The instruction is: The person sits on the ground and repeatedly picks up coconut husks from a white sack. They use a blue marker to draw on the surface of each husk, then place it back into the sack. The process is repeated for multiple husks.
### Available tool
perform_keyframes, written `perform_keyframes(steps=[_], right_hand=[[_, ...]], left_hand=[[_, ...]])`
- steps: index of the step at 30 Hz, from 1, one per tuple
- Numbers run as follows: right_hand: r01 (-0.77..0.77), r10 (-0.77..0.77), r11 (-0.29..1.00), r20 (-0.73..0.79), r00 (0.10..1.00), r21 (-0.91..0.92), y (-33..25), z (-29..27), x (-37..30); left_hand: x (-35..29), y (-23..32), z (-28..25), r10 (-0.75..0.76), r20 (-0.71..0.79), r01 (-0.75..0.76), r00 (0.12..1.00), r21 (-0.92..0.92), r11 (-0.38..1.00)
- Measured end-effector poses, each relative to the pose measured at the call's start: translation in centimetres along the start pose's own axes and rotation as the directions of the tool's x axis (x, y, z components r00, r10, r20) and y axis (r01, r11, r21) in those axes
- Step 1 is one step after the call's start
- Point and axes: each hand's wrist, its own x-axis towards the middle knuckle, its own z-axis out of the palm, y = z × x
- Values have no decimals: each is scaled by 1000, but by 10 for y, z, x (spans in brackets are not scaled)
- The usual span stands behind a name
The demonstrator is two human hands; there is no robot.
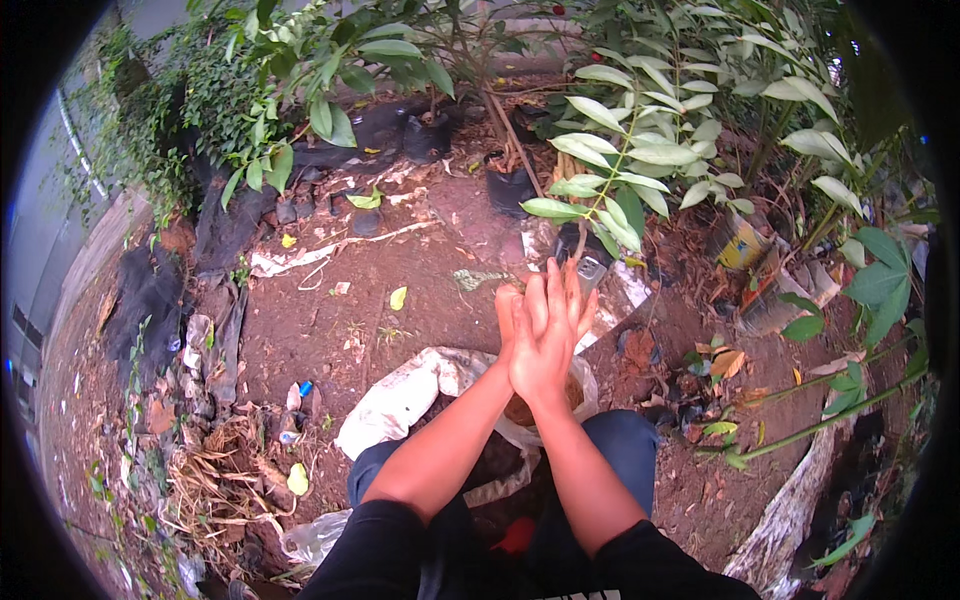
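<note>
My left hand (508,325) and my right hand (545,345) are pressed against each other in front of me, fingers mostly stretched out and pointing away. The right hand partly covers the left. No object shows between them. Below the wrists, between my knees, is a pale plastic bag (590,390) with brown, soil-like material, largely hidden by my forearms. A dirty white sack (390,408) lies crumpled beside it on the left. Just beyond my fingertips, a leafy stem (607,190) rises from a dark pot or bag, partly hidden.
A black plant bag (510,185) stands farther off among leafy shrubs. Black sheeting (145,300) and dry straw (220,480) lie at left. A blue cap-like piece (306,388) rests on the brown soil. Green stalks (830,415) cross the right side near a pale log-like strip (790,510).
</note>
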Motion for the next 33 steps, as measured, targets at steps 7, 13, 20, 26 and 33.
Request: perform_keyframes(steps=[7,13,20,26,33], right_hand=[[-567,579,605,180,795,559,80,-16,46],[-532,507,468,279,816,705,91,-32,62],[78,-161,874,134,978,481,44,-27,26],[591,-560,806,288,777,-28,4,-33,22],[367,-351,922,-133,927,122,45,3,19]], left_hand=[[-17,13,86,349,-155,-39,924,871,489],[-1,53,81,188,-333,27,924,548,836],[11,83,39,-384,-133,389,914,12,921],[5,55,17,-115,-304,140,946,64,988],[2,56,53,148,-416,133,897,574,808]])
